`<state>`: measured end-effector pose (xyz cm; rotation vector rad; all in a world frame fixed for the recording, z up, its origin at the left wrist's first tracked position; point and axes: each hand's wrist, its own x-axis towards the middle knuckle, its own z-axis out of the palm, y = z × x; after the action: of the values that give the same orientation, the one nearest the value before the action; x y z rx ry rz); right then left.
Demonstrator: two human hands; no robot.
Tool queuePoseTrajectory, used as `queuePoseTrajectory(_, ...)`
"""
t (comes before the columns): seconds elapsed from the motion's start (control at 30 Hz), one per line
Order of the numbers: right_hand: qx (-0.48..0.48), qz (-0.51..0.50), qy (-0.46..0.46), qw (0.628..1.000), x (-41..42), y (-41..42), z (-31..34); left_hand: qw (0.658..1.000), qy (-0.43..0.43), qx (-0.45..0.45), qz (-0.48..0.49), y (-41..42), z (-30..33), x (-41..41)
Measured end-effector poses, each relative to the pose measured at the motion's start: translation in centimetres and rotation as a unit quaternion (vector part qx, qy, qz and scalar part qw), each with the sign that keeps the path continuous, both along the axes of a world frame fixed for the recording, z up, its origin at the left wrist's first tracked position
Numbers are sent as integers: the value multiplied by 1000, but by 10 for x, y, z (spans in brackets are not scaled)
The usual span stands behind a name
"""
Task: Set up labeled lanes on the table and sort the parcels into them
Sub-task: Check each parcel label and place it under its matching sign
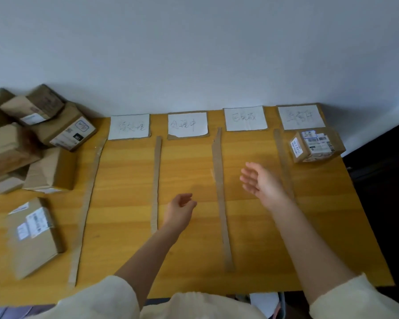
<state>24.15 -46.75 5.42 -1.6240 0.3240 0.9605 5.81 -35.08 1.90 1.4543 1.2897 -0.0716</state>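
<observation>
While both hands are hovering empty above the tabletop (pixel 332 238), four white label cards are lying in a row along its far edge: the first label (pixel 129 126), the second label (pixel 187 124), the third label (pixel 245 118) and the fourth label (pixel 301 117), each bearing handwriting too faint to read. Cardboard strips are running from the cards toward the near edge, marking lanes: the leftmost strip (pixel 86 206), the second strip (pixel 156 185), the third strip (pixel 221 201), and a fourth strip (pixel 283 162) that the right arm is partly covering. One small parcel (pixel 316 146) is sitting at the far right corner, just in front of the fourth label. A pile of unsorted parcels (pixel 39 134) is crowding the far left corner, and a flat parcel (pixel 32 236) is lying alone near the left edge. The left hand (pixel 180 207) is hanging between the second and third strips with fingers loosely curled, gripping nothing. The right hand (pixel 260 183) is floating between the third and fourth strips, fingers open and slightly spread, palm turned inward
</observation>
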Motion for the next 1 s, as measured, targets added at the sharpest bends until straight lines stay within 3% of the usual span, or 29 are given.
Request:
queuePoseTrajectory(0.3,15,304,-63,950,-197,138,0,966,-34,65,249,72,7,-138)
queuePoseTrajectory(0.6,-27,419,-44,906,-338,243,-25,874,-33,101,474,156,-5,-288)
queuePoseTrajectory(0.77,-57,448,-22,892,-381,272,-41,855,-26,63,515,185,-17,-339)
queuePoseTrajectory(1.0,-89,474,-15,876,-410,297,-46,876,-4,-5,482,206,-29,-367)
